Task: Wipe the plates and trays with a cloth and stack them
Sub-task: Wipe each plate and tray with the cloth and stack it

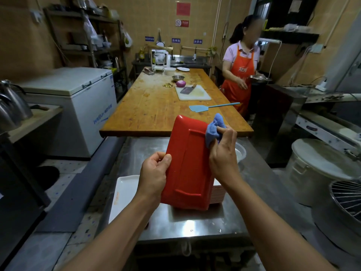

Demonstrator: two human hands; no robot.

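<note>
Gripping the red tray (187, 169) by its left edge, the left hand (154, 173) is holding it tilted, underside up, above the steel tabletop (195, 227). The right hand (224, 151) is pressing a bunched blue cloth (214, 130), fingers (226, 132) curled around it, against the tray's upper right rim. Stacked trays (217, 194) are sitting beneath, a white tray (125, 194) lying just left. Farther off, a wooden tabletop (156, 106) is carrying a cutting board (192, 92).

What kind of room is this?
Probably a restaurant kitchen: there's a long wooden table with a cutting board and an onion, a steel counter, and a person in an orange apron.
</note>
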